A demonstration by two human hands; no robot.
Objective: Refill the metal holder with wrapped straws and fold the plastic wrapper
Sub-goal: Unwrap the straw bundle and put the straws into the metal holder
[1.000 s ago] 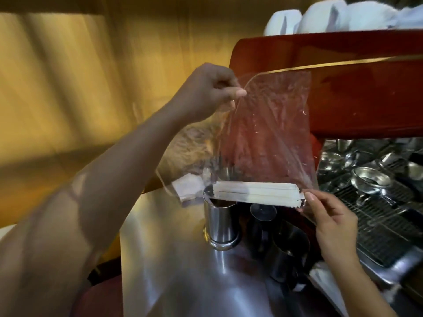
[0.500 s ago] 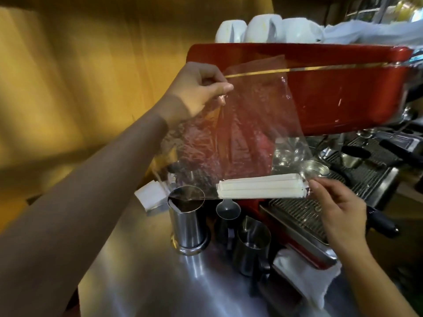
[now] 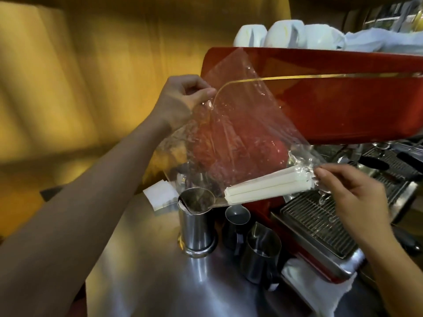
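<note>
A clear plastic wrapper (image 3: pixel 242 133) hangs in the air in front of a red espresso machine. My left hand (image 3: pixel 180 99) pinches its upper corner. A bundle of white paper-wrapped straws (image 3: pixel 267 188) lies inside along the bottom, tilted with its left end lower. My right hand (image 3: pixel 348 197) grips the wrapper's lower right corner at the right end of the straws. The metal holder (image 3: pixel 196 225), a tall steel cylinder, stands on the steel counter just below and left of the lower straw ends. Something dark shows inside its mouth.
Two steel milk pitchers (image 3: pixel 261 255) stand right of the holder. The red espresso machine (image 3: pixel 343 99) with its drip grate (image 3: pixel 320 223) fills the right side, white cups (image 3: pixel 283 35) on top. A white cloth (image 3: pixel 320 291) lies by the machine's base, a white paper packet (image 3: pixel 160 197) behind the holder.
The straw bundle has tilted, its right end raised by my right hand and its left end lowered toward the holder's mouth. The camera view has shifted slightly.
</note>
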